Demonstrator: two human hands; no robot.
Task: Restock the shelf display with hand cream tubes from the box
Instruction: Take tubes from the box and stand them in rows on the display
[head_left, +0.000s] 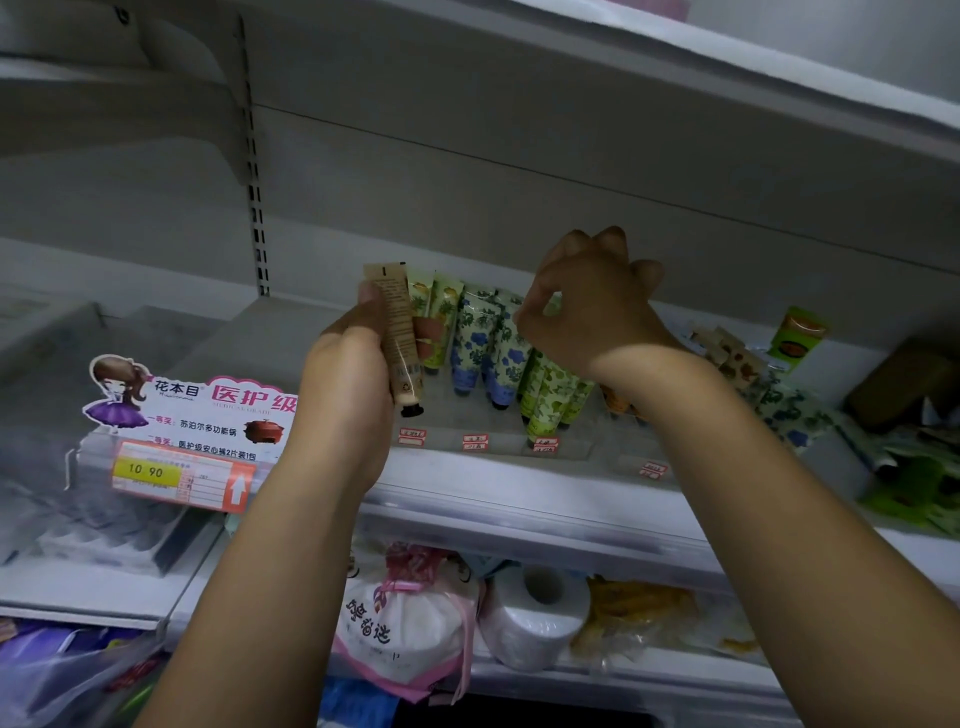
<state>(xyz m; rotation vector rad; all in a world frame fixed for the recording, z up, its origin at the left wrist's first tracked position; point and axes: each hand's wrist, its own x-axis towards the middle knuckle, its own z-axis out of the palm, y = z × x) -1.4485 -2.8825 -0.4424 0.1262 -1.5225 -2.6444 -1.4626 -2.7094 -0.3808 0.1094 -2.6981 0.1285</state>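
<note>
My left hand (348, 384) grips a beige hand cream tube (399, 332), cap down, at the left end of the display row on the white shelf (498, 467). Beside it stand several floral tubes: yellow-green ones (441, 322), blue-flowered ones (475, 338) and green-leafed ones (545, 395), all leaning cap down. My right hand (592, 306) hovers over the middle of the row with fingers curled and thumb and forefinger pinched near a tube top; whether it holds anything is hidden. More floral tubes (779, 410) lie flat to the right. The box is not in view.
A pink promo sign (208, 410) and a yellow price tag (148, 472) hang at the shelf's left front. Small red price labels (475, 441) line the edge. A green carton (797, 332) and a brown object (904, 384) sit far right. Tissue rolls (535, 618) fill the lower shelf.
</note>
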